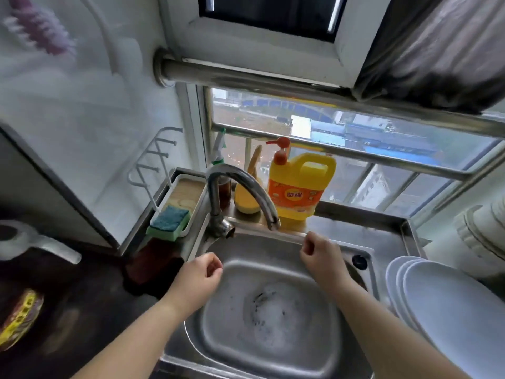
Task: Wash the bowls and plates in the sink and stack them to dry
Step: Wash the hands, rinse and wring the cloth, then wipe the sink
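Note:
The steel sink [322, 359] holds only foam around its drain [273, 307]; no dish lies in it. Several white plates [448, 310] lean stacked on the drainboard at the right. Over the basin's left rim hovers my left hand [199, 280], fingers curled, holding nothing. My right hand [322, 255] hangs above the back of the basin, just right of the faucet spout [273, 222], fingers also curled and empty. No water runs from the faucet.
A yellow detergent jug [300, 187] with an orange pump stands behind the faucet, next to a yellow sponge [246, 201]. A blue-green sponge [169, 222] lies in a tray at the left. White bowls [481, 231] are stacked at the far right. A dark counter lies left.

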A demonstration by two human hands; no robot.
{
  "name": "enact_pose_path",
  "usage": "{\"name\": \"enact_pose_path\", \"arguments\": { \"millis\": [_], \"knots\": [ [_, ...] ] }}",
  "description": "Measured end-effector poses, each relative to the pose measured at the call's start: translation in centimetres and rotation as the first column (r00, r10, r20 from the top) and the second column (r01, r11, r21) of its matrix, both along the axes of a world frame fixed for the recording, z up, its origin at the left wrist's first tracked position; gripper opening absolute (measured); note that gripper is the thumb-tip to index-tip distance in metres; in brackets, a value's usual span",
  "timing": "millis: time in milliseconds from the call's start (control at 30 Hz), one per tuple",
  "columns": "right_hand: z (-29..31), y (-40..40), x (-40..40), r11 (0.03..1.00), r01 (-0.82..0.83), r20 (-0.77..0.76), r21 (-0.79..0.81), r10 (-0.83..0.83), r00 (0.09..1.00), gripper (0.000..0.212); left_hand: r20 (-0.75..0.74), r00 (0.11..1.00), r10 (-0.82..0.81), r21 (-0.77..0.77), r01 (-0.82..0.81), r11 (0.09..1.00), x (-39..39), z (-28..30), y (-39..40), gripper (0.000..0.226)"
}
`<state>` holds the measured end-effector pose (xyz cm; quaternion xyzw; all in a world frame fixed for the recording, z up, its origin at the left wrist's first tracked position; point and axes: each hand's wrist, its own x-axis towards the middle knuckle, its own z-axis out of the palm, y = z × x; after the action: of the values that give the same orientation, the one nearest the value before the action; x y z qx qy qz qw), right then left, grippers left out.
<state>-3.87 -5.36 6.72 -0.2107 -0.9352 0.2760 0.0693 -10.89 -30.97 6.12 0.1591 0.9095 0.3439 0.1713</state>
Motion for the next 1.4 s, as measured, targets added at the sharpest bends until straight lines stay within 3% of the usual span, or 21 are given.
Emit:
{"name": "enact_pose_path", "arguments": {
  "millis": [33, 133, 167, 233, 433, 600, 733, 867, 967, 1033, 1100, 1200, 1267, 1400],
  "knots": [
    [-1.3, -0.9, 0.8, 0.999, -0.026, 0.107, -0.044, 0.031, 0.994, 0.006, 0.024, 1.000, 0.010, -0.015, -0.010, 1.000, 0.4, -1.0, -0.6, 0.017],
    [-4.1, -4.2, 2.3, 0.978, -0.179, 0.488, -0.110, 0.210, 0.847, 0.066, 0.052, 0.997, 0.063, -0.028, -0.062, 0.998, 1.0, -3.3, -2.6, 0.014],
    [-4.6, -5.3, 2.5, 0.971, -0.208, 0.528, -0.121, 0.241, 0.815, 0.071, 0.044, 0.995, 0.094, -0.021, -0.093, 0.995, 0.9, -3.8, -3.3, 0.011],
    [-5.1, -7.3, 2.6, 0.962, -0.231, 0.514, -0.147, 0.274, 0.813, 0.063, 0.001, 0.985, 0.170, -0.015, -0.170, 0.985, 0.5, -4.5, -4.9, 0.007],
    [-5.9, -11.6, 2.2, 0.951, -0.238, 0.467, -0.197, 0.304, 0.830, 0.047, -0.135, 0.956, 0.261, -0.187, -0.283, 0.941, -2.4, -6.0, -9.5, 0.030],
    [-5.8, -13.2, 3.2, 0.948, -0.237, 0.449, -0.212, 0.310, 0.838, 0.040, -0.213, 0.971, 0.113, -0.444, -0.199, 0.874, -3.9, -6.8, -10.6, 0.049],
    [-5.4, -13.5, 5.0, 0.948, -0.206, 0.435, -0.241, 0.295, 0.851, 0.034, -0.276, 0.959, -0.063, -0.636, -0.134, 0.760, -4.8, -7.0, -10.5, 0.038],
    [-4.5, -13.3, 6.1, 0.949, -0.169, 0.424, -0.266, 0.273, 0.864, 0.032, -0.283, 0.950, -0.135, -0.672, -0.096, 0.735, -5.9, -7.2, -10.5, 0.028],
    [-4.3, -13.2, 6.5, 0.954, -0.120, 0.412, -0.275, 0.230, 0.882, 0.030, -0.317, 0.946, -0.061, -0.567, -0.138, 0.812, -5.8, -6.8, -10.2, 0.030],
    [-4.2, -13.5, 6.6, 0.952, -0.092, 0.392, -0.291, 0.206, 0.896, 0.029, -0.236, 0.967, 0.097, -0.347, -0.177, 0.921, -4.9, -5.1, -9.4, 0.023],
    [-4.2, -13.8, 6.3, 0.943, -0.058, 0.340, -0.328, 0.175, 0.924, 0.028, -0.167, 0.974, 0.152, -0.115, -0.172, 0.978, -3.5, -3.0, -8.5, 0.017],
    [-3.7, -14.4, 5.4, 0.916, 0.003, 0.209, -0.402, 0.089, 0.974, 0.035, -0.078, 0.996, 0.050, 0.080, -0.044, 0.996, -1.5, -0.5, -7.0, 0.005],
    [-3.4, -14.4, 4.7, 0.882, 0.006, 0.127, -0.471, 0.062, 0.990, 0.053, 0.012, 1.000, -0.016, 0.188, 0.013, 0.982, -0.7, 0.4, -5.7, 0.004],
    [-2.4, -13.4, 4.4, 0.731, -0.012, 0.083, -0.683, 0.093, 0.992, 0.088, 0.212, 0.977, -0.002, 0.394, -0.083, 0.915, 0.3, 1.5, -2.7, 0.010]
  ]
}}
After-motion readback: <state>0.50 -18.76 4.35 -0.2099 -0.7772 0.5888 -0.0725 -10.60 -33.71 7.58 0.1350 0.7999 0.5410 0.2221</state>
